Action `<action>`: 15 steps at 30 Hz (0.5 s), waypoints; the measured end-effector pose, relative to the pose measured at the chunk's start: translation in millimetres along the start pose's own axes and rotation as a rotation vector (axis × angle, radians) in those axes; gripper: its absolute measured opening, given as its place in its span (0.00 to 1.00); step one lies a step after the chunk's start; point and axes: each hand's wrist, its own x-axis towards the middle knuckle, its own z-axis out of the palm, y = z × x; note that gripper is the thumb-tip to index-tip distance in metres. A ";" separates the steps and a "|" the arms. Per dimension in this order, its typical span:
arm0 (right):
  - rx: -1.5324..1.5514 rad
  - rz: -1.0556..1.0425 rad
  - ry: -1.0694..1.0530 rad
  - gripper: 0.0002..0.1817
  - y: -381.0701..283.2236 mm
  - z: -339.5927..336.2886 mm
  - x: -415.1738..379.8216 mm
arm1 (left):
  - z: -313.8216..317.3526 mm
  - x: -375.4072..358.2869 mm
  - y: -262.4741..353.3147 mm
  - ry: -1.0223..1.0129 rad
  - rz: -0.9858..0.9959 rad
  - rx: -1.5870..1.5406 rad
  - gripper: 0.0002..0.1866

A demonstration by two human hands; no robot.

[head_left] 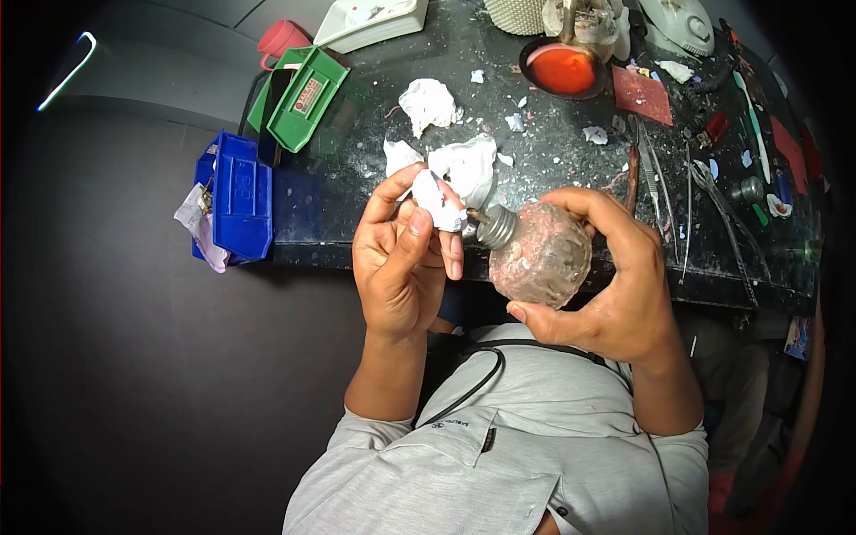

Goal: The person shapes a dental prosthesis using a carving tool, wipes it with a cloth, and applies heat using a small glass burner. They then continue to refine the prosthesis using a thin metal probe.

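My left hand (pixel 397 254) pinches a small white plaster piece (pixel 439 201) between thumb and fingers, above the table's front edge. My right hand (pixel 624 272) is wrapped round a round glass spirit lamp (pixel 540 254) with a metal screw collar, its glass smeared with pink. The lamp lies tilted on its side, and its wick end points left at the plaster piece, touching or very close to it. I cannot make out a flame. Just behind my left hand are crumpled white plaster lumps (pixel 473 165) on the table.
A blue bin (pixel 242 196) and a green bin (pixel 308 98) stand at the left. A dark pan of red wax (pixel 563 69) sits at the back. Tweezers (pixel 655 169), pliers (pixel 713 192) and a toothbrush (pixel 752 116) lie at the right. Plaster crumbs litter the black table (pixel 348 201).
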 end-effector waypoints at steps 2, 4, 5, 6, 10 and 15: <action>0.011 -0.020 -0.006 0.39 -1.6 0.1 0.1 | -1.4 -1.5 -0.7 -0.016 0.006 -0.016 0.25; 0.015 -0.008 -0.008 0.40 1.1 -0.8 0.0 | -4.2 -1.9 -1.8 -0.030 0.014 -0.031 0.26; 0.019 0.004 -0.010 0.40 2.3 -1.5 0.1 | -5.9 -1.8 -2.9 -0.049 0.047 -0.043 0.24; 0.019 0.000 -0.012 0.40 2.5 -1.7 0.2 | -7.5 -1.8 -4.0 -0.067 0.080 -0.055 0.22; 0.075 0.023 0.084 0.38 1.1 -3.6 -1.2 | -14.0 -3.3 -8.0 -0.016 0.140 0.001 0.22; 0.055 0.000 0.009 0.40 -4.7 -8.1 -2.3 | -16.3 -1.7 -12.1 -0.069 0.234 0.102 0.19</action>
